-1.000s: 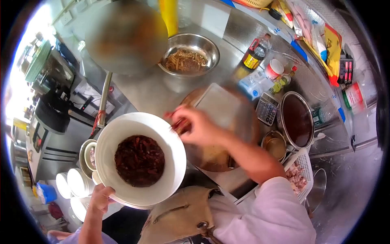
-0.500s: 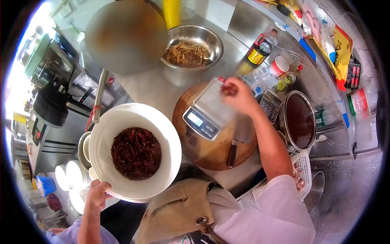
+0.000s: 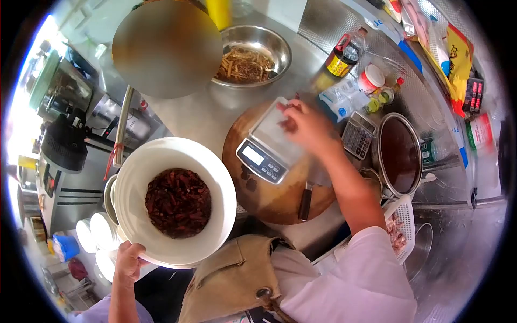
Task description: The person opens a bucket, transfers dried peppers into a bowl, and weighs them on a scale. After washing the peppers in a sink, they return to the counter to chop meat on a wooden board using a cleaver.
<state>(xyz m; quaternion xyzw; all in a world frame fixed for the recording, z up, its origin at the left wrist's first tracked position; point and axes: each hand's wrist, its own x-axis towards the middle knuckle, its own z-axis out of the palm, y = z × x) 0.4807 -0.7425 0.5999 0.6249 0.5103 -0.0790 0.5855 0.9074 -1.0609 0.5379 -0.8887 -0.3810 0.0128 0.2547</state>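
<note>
My left hand (image 3: 130,260) grips the lower edge of a white bucket (image 3: 219,215), tilted so that I see inside. Dark dried red chilies (image 3: 177,203) lie in its bottom. Over the plate of a digital scale (image 3: 263,161), my right hand (image 3: 308,128) is closed round a few dried chilies (image 3: 288,125) that poke out between the fingers. The scale rests on a round wooden chopping board (image 3: 239,191). Beside it on the board lies a cleaver (image 3: 305,203), its blade partly hidden by my forearm. The scale's display is lit but unreadable.
A steel bowl of dried spices (image 3: 284,59) stands at the back. To the right are a dark sauce bottle (image 3: 340,59), a calculator (image 3: 359,135), a pot of dark red liquid (image 3: 399,153) and a white basket of meat pieces (image 3: 407,226). A metal rail (image 3: 124,126) rises at left.
My right hand has moved slightly left and down over the scale plate, still holding chilies. The left hand keeps its hold on the bucket. The whole view has shifted a little.
</note>
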